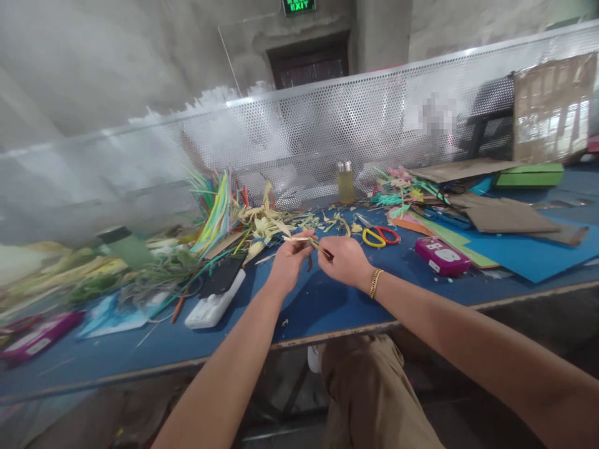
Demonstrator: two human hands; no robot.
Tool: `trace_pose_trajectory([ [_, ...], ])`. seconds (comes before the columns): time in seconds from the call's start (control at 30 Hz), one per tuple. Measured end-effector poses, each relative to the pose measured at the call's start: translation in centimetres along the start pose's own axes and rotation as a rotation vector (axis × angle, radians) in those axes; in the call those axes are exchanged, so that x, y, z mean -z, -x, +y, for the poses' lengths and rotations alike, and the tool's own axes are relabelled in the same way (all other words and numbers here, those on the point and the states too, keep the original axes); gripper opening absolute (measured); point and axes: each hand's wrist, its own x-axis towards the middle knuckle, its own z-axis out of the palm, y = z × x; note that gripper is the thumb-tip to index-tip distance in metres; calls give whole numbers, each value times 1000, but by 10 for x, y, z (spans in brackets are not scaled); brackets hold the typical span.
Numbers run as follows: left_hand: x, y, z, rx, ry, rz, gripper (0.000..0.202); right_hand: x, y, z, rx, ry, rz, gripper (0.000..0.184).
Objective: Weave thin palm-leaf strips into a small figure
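My left hand (290,263) is closed in a pinch on a pale dried husk strip (299,239) above the blue tabletop. Close by on its right, my right hand (345,260) has its fingers curled around the other end of the same strip; its fingertips are partly hidden. Beyond both hands lies a loose pile of pale yellow husk pieces (267,226). Scissors (380,236) with one yellow and one red handle loop rest just past my right hand.
Left of my hands are a white power strip (213,308), a black phone (221,275) and a bundle of coloured stems (218,209). To the right sit a magenta box (442,256), blue paper (533,252) and cardboard (510,216). A perforated metal screen (309,118) stands behind.
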Motion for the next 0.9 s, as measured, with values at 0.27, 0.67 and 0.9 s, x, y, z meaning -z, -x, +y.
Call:
trace_pose_trajectory([
  [0.27, 0, 1, -3, -27, -112, -5, 38, 3, -6, 7, -94, -190, 146, 13],
  [0.67, -9, 8, 4, 113, -14, -121, 31, -15, -11, 22, -449, -671, 119, 7],
  [0.9, -12, 8, 1, 103, 84, -20, 29, -14, -11, 21, -356, -699, 75, 13],
])
